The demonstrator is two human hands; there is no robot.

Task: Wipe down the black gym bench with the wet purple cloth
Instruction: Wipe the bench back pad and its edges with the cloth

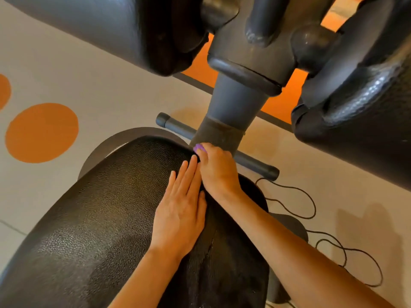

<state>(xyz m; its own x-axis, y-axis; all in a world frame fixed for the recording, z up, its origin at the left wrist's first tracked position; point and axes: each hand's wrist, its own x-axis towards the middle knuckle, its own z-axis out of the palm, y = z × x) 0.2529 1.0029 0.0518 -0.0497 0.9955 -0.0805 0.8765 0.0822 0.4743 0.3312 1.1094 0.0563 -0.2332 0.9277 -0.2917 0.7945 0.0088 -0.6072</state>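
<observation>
The black gym bench (100,214) fills the lower middle of the head view, its textured pad narrowing toward the far end. My left hand (181,210) lies flat on the pad, fingers together and stretched out. My right hand (215,170) is closed over the purple cloth (198,148) at the pad's far tip, next to the grey post. Only a small purple corner of the cloth shows above my knuckles. A wet sheen runs down the pad's right side below my right forearm.
A grey upright post (235,103) rises just beyond the bench tip, with a crossbar (255,162) behind my right hand. Large black roller pads (89,27) hang overhead left and right (367,130). A thin dark cord (311,210) loops on the floor at right.
</observation>
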